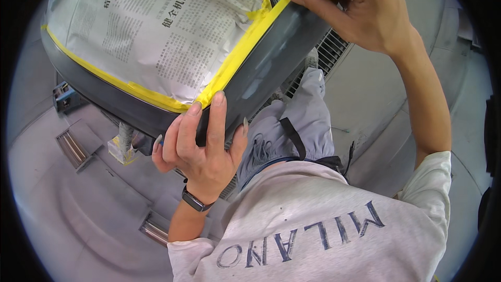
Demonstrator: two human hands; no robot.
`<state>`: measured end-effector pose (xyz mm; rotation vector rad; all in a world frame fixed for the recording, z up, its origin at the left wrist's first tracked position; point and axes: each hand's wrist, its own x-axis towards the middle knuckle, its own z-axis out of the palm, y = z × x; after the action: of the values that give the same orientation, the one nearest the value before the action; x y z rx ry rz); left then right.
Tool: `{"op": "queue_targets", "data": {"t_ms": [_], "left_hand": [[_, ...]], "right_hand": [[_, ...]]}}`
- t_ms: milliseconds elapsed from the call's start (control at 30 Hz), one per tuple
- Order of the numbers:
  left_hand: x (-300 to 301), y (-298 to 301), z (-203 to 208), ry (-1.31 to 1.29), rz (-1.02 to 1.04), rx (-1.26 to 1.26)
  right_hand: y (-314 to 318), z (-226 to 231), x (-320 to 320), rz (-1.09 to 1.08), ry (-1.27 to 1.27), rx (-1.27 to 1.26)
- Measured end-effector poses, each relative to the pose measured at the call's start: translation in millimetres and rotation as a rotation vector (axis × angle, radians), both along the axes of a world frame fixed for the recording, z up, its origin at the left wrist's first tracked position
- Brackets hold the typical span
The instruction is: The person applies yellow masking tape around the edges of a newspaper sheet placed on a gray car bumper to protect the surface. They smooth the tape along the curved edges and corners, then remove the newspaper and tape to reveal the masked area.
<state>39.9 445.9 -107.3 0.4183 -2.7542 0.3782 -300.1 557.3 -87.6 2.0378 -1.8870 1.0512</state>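
A dark grey curved panel (261, 68) fills the upper middle, its face covered by printed newspaper (151, 36). Yellow masking tape (237, 55) runs along the paper's edges. At the paper's near corner, my left hand (203, 149) has its fingers spread, two fingertips pressing on the tape. My right hand (360, 8) is closed at the upper right, pinching the far end of the strip between thumb and fingers. A loop of yellow tape shows inside that hand; whether a roll is there is hidden.
A floor grate (334, 47) lies beyond my legs. Metal-lined floor slots (78, 143) and a blue object (66, 96) are at left. A paper-wrapped stand leg (124, 143) is below the panel. My grey trousers (292, 120) are close to its near edge.
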Motion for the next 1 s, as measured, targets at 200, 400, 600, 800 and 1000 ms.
{"op": "queue_targets", "data": {"t_ms": [200,400,600,800,1000], "left_hand": [[-8.6,5.7,-1.2,0.006,0.018,0.008],[-17.8,9.8,-2.2,0.007,0.036,0.025],[-22.1,12.0,-0.8,-0.016,0.05,0.032],[-38.1,20.3,6.8,-0.03,0.069,0.056],[-59.3,25.9,13.1,-0.052,0.12,0.101]], "right_hand": [[-0.6,3.6,-0.4,-0.013,0.021,0.084],[-1.7,6.0,-0.9,0.022,-0.074,0.048],[-2.0,3.3,-1.9,0.033,-0.094,0.045],[-1.5,3.0,-4.7,0.045,-0.111,0.038],[-3.8,-0.3,-0.8,-0.038,0.114,0.064]]}}
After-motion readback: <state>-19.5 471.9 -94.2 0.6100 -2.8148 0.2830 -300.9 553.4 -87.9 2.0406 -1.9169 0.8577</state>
